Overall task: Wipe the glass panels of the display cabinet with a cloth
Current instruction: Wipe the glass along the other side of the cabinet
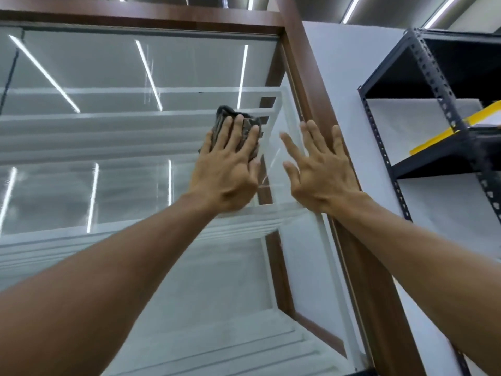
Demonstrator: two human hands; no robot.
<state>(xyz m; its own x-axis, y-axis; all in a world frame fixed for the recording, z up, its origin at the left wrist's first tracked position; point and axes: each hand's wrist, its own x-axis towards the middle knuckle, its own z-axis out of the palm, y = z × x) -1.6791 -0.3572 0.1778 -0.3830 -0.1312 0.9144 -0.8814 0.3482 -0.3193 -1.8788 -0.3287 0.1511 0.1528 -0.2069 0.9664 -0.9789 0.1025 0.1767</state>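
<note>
Wiping hand: left hand (226,172) pressed cloth (223,114) flat, fingers straight.
Cloth place: glass panel (108,63), near wooden frame (306,77).
Other hand: right hand (322,172) lay on frame edge, fingers spread.

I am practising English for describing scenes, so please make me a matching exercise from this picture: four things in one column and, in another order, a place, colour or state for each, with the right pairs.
1 cloth
2 right hand
3 cabinet frame
4 shelf rack

a brown wood
b dark metal, far right
c pressed on the glass under the left hand
d bare, fingers spread, at the glass's right edge

Pairs: 1-c; 2-d; 3-a; 4-b
</note>
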